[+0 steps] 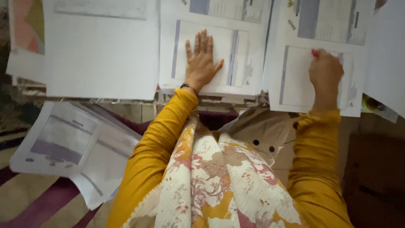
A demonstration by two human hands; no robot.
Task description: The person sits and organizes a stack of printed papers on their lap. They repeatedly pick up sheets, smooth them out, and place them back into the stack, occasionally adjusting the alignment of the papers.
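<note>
Two hands on printed sheets. Left hand [202, 59] flat, fingers spread wide, pressing middle printed sheet [211, 55] on desk edge. Right hand [325, 71] curled closed around red pen [314, 52], resting on right printed sheet [295, 80]. More loose papers [63, 143] lower left on striped rug [29, 202].

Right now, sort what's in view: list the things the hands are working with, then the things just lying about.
In hand:
left hand, flat on the white printed sheet with blue side bars
right hand, closed around a red pen on the white form sheet with a grey bar

Lying about:
blank white paper sheet
loose stack of printed pages on the striped rug
</note>
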